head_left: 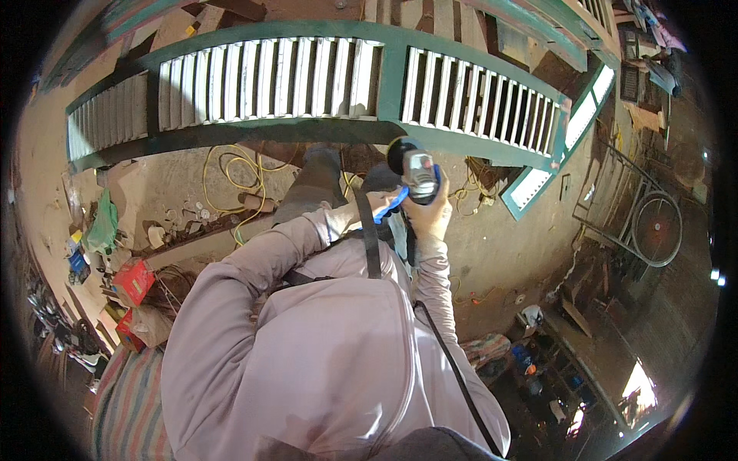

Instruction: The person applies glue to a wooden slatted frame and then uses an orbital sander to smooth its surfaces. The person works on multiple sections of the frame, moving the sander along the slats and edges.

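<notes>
In front of my chest I hold an angle grinder (420,175) with a silver head, blue body and dark round disc (400,154). My right hand (429,217) wraps around it from the right. My left hand (380,204) closes on its blue part from the left; some of those fingers are hidden. The disc is at the lower edge of a long green louvred shutter (392,83) with white slats. I cannot tell whether the disc touches the wood.
Another green shutter (530,189) slants at the right. Yellow cord (260,182) lies coiled on the floor behind the near shutter edge. A metal frame with a spoked wheel (658,228) is far right. Red boxes (134,281) and striped cloth (127,407) are at left.
</notes>
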Action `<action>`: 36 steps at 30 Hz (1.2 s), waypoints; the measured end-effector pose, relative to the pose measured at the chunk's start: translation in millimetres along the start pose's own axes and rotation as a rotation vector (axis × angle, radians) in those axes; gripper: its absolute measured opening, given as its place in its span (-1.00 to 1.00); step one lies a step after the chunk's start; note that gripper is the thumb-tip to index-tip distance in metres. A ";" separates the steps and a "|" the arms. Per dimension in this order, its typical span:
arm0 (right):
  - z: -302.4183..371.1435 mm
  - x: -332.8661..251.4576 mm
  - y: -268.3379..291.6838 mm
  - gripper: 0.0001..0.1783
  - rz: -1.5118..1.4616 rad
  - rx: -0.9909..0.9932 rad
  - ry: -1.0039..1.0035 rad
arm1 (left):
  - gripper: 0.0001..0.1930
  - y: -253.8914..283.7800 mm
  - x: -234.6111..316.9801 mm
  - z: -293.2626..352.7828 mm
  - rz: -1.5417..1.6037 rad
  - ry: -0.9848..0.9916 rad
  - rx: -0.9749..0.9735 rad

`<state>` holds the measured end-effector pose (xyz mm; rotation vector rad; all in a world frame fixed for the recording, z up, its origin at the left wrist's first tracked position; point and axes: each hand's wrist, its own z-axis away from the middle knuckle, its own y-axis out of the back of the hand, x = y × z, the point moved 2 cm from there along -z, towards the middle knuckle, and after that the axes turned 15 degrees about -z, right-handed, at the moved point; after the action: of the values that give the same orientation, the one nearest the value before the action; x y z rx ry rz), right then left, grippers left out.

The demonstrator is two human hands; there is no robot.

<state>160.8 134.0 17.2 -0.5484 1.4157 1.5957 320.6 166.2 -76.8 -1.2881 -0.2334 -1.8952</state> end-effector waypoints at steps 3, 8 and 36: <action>0.5 -7.4 -19.4 0.08 -0.045 -0.067 -0.048 | -0.28 7.2 -45.8 9.8 0.228 -0.069 0.045; -6.5 -10.4 -37.2 0.07 0.092 -0.117 0.000 | -0.27 20.7 -76.0 2.2 0.416 -0.104 0.053; -18.4 -19.3 -66.0 -0.07 0.193 -0.131 0.039 | -0.67 38.4 -76.0 -18.5 0.473 -0.058 0.271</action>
<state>221.5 105.9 -7.3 -0.5343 1.4346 1.8506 346.0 170.2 -160.0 -1.0994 -0.1880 -1.3758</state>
